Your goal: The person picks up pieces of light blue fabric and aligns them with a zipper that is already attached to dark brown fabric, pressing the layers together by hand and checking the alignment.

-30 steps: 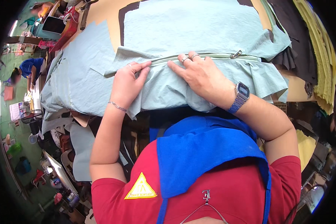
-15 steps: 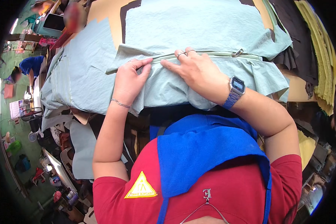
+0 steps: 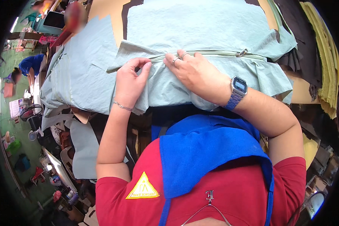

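A pale blue-green fabric piece (image 3: 199,30) covers the work surface in front of me. A zipper (image 3: 222,54) runs across it, with a metal slider (image 3: 242,53) toward its right end. My left hand (image 3: 132,77) is closed in a pinch at the zipper's left part, thumb and index finger near each other on its edge. Just to the right, my right hand (image 3: 199,73) rests palm down with its fingers spread over the zipper and fabric. Its thumb is hidden. Below the zipper the cloth bunches into folds and hangs over the near edge.
Tan board (image 3: 101,7) shows under the cloth. Dark fabric (image 3: 290,34) and a yellow fabric stack (image 3: 326,71) hang at the right. Far left, a person in blue (image 3: 31,64) bends over a table. A fan (image 3: 31,113) stands below.
My right hand has shifted slightly left along the zipper, and its index finger has drawn in toward the others. My left hand keeps nearly the same place; its thumb has moved up slightly.
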Tool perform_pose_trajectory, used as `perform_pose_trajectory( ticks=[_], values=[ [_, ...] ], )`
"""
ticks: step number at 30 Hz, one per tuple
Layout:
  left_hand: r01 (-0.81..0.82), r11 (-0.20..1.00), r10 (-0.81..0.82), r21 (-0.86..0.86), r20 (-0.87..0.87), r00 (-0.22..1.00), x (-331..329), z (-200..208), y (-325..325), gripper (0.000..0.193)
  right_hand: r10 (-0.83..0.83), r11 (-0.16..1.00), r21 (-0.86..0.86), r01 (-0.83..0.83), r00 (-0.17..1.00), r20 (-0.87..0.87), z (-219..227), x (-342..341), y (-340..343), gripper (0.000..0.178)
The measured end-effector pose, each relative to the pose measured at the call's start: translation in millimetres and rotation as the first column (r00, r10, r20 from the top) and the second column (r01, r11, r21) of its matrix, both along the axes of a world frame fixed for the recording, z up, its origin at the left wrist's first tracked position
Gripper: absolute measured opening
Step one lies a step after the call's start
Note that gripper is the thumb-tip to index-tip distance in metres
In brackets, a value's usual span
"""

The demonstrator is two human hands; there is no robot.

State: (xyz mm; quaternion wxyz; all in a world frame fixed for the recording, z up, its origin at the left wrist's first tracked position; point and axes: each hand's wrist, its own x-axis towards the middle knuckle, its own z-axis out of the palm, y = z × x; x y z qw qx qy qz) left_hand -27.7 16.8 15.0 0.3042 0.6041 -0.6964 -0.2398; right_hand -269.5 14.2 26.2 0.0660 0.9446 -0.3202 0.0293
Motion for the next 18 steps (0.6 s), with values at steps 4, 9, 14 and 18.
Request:
perform_pose_trajectory(
  ticks=[4,9,14,18],
  values=[
    [-0.088,0.987,0.086,0.134,0.024,0.996,0.6,5.5,-0.3,0.022,-0.012,1.0,0.028,0.012,1.0,0.008,0.1,0.2,0.2,0.055],
    [-0.077,0.978,0.079,0.196,0.0,0.997,8.7,7.5,-5.5,0.025,0.032,0.999,-0.028,-0.03,0.996,0.083,-6.2,-1.0,-3.5,0.05],
    [-0.101,0.904,0.128,0.415,-0.037,0.991,7.8,16.7,-12.8,0.025,0.037,0.998,-0.046,-0.032,0.993,0.112,-9.0,-2.8,-3.3,0.053],
    [-0.081,0.899,0.115,0.431,-0.054,0.992,14.3,13.3,-19.5,0.025,0.032,0.999,-0.032,-0.028,0.992,0.12,-8.5,-1.7,-2.9,0.054]
  ],
)
